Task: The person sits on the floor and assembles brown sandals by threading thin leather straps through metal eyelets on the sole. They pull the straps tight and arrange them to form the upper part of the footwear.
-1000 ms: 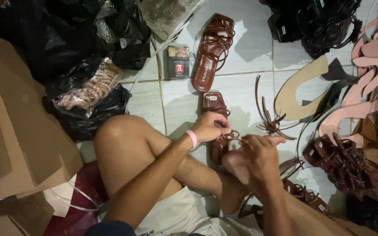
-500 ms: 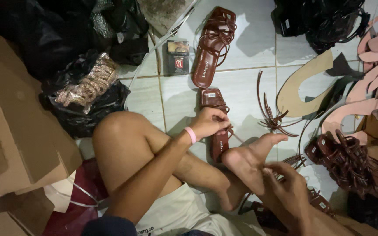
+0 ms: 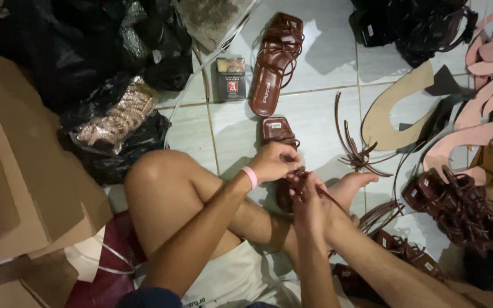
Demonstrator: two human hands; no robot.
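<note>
White tiled floor [image 3: 320,63] beneath me: both hands, left hand [image 3: 274,161] and right hand [image 3: 308,201], pinch thin straps of a brown leather strappy sandal [image 3: 278,132]; threading them seems underway, next needing a careful pull.

A pale tiled floor [image 3: 326,74] carries everything: a finished brown strappy sandal [image 3: 274,64], a small dark box [image 3: 230,78] just beside it, loose brown straps [image 3: 356,149], a tan cut-out sole [image 3: 395,111], pink sole pieces [image 3: 489,100], black plastic bags [image 3: 115,134] and cardboard boxes [image 3: 18,171].
</note>
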